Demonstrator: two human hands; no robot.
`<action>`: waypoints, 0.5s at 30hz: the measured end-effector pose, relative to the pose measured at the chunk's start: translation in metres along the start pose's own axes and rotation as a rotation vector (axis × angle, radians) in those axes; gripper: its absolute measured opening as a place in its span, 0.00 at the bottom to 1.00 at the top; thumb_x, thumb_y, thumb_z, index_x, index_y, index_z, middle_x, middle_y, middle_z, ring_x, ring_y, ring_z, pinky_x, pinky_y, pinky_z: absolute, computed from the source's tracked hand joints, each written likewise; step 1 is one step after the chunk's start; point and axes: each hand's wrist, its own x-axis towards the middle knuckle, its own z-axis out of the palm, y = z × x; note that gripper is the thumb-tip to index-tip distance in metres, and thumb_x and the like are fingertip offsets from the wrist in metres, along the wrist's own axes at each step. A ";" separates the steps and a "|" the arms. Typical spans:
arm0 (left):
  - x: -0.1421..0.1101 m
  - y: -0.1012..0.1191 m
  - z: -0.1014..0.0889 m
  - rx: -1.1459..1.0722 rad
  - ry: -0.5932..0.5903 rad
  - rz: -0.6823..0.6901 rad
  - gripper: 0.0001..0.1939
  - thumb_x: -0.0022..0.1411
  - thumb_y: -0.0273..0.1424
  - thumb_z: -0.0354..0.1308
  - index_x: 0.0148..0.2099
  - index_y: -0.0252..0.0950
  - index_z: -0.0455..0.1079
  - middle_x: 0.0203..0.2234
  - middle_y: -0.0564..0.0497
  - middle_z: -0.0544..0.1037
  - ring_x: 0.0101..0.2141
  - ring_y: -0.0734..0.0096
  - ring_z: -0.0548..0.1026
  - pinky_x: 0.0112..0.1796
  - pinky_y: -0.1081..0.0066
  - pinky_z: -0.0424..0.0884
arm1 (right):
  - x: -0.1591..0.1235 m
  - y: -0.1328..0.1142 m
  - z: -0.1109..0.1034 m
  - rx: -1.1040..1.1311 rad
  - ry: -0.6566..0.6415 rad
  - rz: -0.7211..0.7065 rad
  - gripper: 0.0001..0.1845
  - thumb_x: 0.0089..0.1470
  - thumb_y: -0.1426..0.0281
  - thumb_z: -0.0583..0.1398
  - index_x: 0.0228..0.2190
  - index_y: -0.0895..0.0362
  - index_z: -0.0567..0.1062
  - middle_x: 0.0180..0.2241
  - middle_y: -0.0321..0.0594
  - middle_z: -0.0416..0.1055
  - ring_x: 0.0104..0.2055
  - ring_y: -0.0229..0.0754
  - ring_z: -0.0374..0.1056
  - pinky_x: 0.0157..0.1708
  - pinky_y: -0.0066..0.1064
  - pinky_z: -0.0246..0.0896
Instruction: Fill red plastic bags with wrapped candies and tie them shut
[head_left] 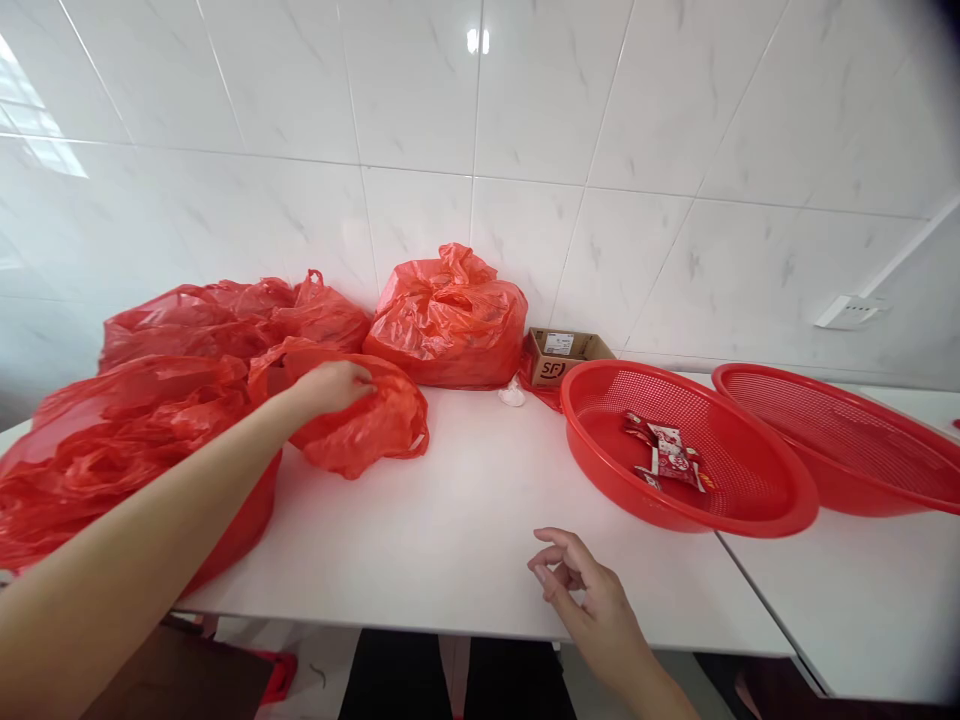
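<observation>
My left hand (335, 388) reaches over a slack red plastic bag (352, 445) at the left middle of the table. Its fingers are closed on the thin plastic, and the fingertips are partly hidden. Whatever the bag contains does not show. My right hand (589, 605) hovers over the table's front edge with nothing in it, its fingers loosely curled and apart. Beyond it, a red perforated basin (600, 470) holds several small red-and-white wrapped packets (671, 452).
Bulky red bags (172, 325) crowd the left side. A full, knotted red bag (448, 325) leans by the tiled wall, beside an open cardboard box (551, 365) and a small white crumpled item (513, 393). A second red basin (847, 470) stands at right.
</observation>
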 end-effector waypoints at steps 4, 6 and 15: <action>-0.001 0.013 -0.033 -0.170 0.303 -0.051 0.18 0.61 0.37 0.54 0.22 0.37 0.56 0.16 0.58 0.58 0.21 0.76 0.59 0.25 0.72 0.53 | 0.000 0.001 -0.005 0.016 0.020 0.041 0.18 0.62 0.56 0.53 0.49 0.52 0.69 0.36 0.41 0.73 0.30 0.38 0.68 0.26 0.28 0.64; -0.005 0.021 -0.041 -0.250 0.499 -0.060 0.19 0.63 0.37 0.51 0.23 0.38 0.52 0.17 0.58 0.55 0.22 0.76 0.56 0.25 0.71 0.50 | 0.000 0.000 -0.004 0.026 0.014 0.045 0.19 0.62 0.56 0.53 0.49 0.52 0.68 0.36 0.41 0.73 0.30 0.38 0.68 0.26 0.28 0.64; -0.016 0.055 -0.011 -0.784 0.538 0.004 0.16 0.62 0.40 0.52 0.27 0.39 0.53 0.20 0.59 0.55 0.23 0.78 0.54 0.25 0.73 0.53 | 0.005 -0.012 0.000 0.012 0.015 -0.010 0.17 0.63 0.57 0.53 0.47 0.53 0.69 0.35 0.41 0.74 0.30 0.38 0.68 0.26 0.28 0.65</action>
